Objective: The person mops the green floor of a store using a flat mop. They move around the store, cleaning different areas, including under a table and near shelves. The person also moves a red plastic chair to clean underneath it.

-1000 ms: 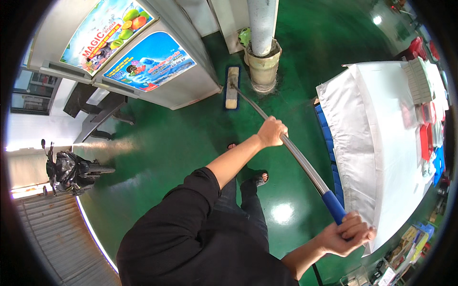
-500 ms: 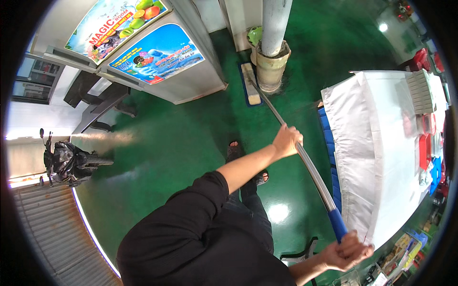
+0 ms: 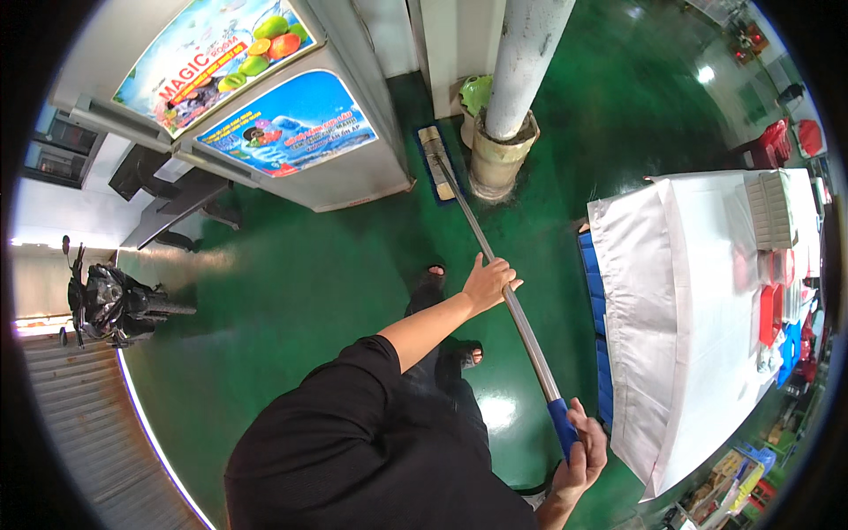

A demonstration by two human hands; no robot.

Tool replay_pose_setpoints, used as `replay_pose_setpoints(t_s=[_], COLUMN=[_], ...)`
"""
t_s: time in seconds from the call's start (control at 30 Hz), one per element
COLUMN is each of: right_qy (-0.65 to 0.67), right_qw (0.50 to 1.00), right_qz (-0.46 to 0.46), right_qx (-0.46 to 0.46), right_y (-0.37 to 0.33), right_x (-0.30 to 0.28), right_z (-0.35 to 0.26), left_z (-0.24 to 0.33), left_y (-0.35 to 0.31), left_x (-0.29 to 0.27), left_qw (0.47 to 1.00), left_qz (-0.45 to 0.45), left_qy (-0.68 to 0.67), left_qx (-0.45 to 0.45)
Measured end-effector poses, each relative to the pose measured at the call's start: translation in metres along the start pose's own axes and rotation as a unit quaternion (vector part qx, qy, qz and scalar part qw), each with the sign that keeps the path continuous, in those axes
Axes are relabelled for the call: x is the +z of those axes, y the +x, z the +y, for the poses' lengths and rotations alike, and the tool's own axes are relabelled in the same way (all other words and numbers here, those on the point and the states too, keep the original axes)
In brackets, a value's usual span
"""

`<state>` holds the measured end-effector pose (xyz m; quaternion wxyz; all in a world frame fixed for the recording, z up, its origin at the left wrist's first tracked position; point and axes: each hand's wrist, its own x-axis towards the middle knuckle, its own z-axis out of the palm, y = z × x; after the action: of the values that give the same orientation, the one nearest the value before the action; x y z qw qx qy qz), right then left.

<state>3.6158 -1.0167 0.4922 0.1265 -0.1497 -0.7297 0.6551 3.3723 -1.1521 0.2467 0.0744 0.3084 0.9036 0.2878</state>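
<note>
A flat mop (image 3: 527,337) slants across the view, with a silvery pole and a blue grip at its near end. My left hand (image 3: 490,284) is closed around the middle of the pole. Down at the blue grip, my right hand (image 3: 585,449) holds the pole's end, some of its fingers loosely raised. The mop head (image 3: 436,164), a pale plate over a blue pad, lies flat on the green floor (image 3: 291,291). It sits between the refrigerator and the round pillar base (image 3: 501,159), close to the base.
At the left stands a refrigerator (image 3: 389,177) with picture stickers. A green-topped pot (image 3: 475,95) touches the pillar (image 3: 530,62). To the right is a table under a white cloth (image 3: 649,309), blue pieces along its side. A motorbike (image 3: 115,300) is parked far left.
The mop head has slid left and farther away along the pillar base. Both my hands have shifted left with the pole, the right hand most. The whole view has tilted slightly.
</note>
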Motion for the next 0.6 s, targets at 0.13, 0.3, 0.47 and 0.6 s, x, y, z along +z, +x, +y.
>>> replay_pose_setpoints(t_s=[0.13,0.3,0.47,0.6], right_qy=[0.055,0.08,0.01,0.044], right_qw=[0.977,0.877,0.878,0.882], right_qz=[-0.051,-0.14,-0.103,-0.111], right_qx=[0.201,0.452,0.467,0.455], right_y=[0.041,0.077,0.146,0.197], right_x=[0.03,0.092,0.156,0.205], right_z=[-0.013,0.007,0.041,0.07], left_z=[-0.044,-0.117,-0.187,-0.247], left_y=[0.022,0.038,0.094,0.129], left_x=[-0.003,-0.013,-0.045,-0.053], left_qw=[0.999,0.996,0.99,0.985], left_qz=[0.017,-0.046,-0.079,-0.072], left_qy=[0.028,0.071,0.113,0.124], left_qx=[-0.008,0.007,-0.036,-0.091])
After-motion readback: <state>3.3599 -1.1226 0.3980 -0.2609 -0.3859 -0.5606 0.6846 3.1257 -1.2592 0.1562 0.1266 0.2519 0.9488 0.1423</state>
